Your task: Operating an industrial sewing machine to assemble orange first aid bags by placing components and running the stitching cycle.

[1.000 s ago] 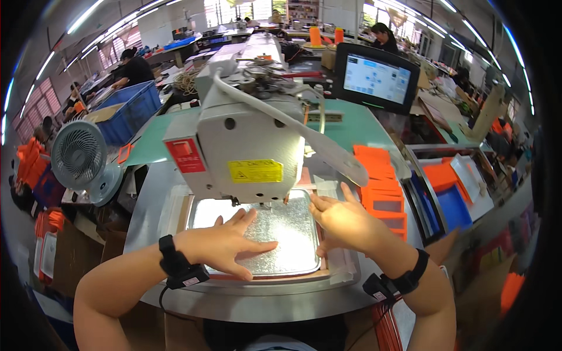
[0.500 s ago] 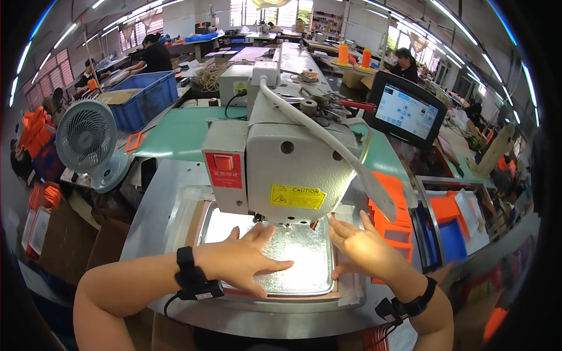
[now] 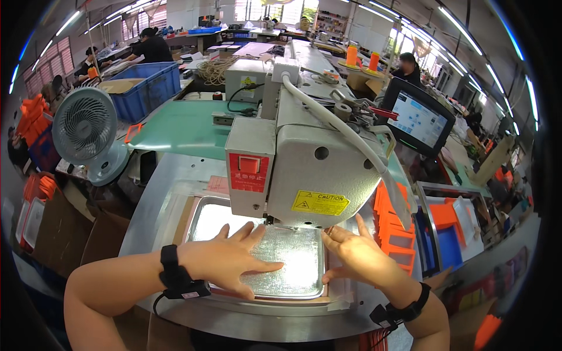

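Note:
Under the grey sewing machine head (image 3: 319,167) lies a shiny silver sheet (image 3: 295,263) within a rounded rectangular metal rim. My left hand (image 3: 222,260) rests with spread fingers over the left part of the sheet, its thumb pointing right. At the right edge of the rim is my right hand (image 3: 360,251), fingers stretched out and thumb apart, with the fingertips close to the machine head. Neither hand grasps anything that I can see. The machine head hides the far part of the sheet and the needle area.
Orange frame-shaped pieces (image 3: 395,228) lie right of my right hand. A control screen (image 3: 417,120) stands behind them. To the left are a grey fan (image 3: 85,126) and a blue crate (image 3: 146,88). A red switch box (image 3: 249,169) is fixed to the machine head.
The silver sheet, its rim and both hands have shifted slightly left. In the picture the machine head appears farther right, and the view itself has moved a little. Both hands keep nearly the same pose.

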Available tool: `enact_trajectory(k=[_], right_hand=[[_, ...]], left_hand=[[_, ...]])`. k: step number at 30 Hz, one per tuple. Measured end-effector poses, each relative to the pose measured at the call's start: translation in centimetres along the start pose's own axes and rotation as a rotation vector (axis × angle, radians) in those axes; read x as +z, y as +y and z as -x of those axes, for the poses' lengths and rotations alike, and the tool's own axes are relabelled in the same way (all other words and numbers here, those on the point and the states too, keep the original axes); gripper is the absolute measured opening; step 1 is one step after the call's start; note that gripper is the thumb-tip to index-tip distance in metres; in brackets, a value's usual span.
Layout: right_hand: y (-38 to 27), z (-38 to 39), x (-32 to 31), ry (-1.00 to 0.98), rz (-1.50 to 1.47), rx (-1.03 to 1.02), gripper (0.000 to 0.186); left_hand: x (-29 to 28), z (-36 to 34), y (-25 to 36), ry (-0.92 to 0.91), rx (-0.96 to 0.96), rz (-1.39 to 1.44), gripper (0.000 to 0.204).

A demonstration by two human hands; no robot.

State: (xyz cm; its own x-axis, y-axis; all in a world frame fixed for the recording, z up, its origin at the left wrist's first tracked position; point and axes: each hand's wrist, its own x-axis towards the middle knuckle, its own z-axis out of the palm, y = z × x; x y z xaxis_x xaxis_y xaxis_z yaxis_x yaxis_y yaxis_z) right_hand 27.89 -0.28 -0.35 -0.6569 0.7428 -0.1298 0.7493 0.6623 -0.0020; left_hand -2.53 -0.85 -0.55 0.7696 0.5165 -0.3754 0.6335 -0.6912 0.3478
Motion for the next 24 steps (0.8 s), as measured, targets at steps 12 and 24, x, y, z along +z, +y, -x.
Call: enact_trajectory(k=[12, 24], right_hand=[[0.3, -2.5, 0.5, -0.037, -0.034, 0.035, 0.084], [3.4, -5.4, 0.4, -0.025, -0.291, 0.031, 0.071]], left_hand=[[-0.8, 0.3, -2.7, -0.027, -0.028, -0.07, 0.082], [-3.2, -1.7, -5.3, -0.041, -0.049, 0.173, 0.084]])
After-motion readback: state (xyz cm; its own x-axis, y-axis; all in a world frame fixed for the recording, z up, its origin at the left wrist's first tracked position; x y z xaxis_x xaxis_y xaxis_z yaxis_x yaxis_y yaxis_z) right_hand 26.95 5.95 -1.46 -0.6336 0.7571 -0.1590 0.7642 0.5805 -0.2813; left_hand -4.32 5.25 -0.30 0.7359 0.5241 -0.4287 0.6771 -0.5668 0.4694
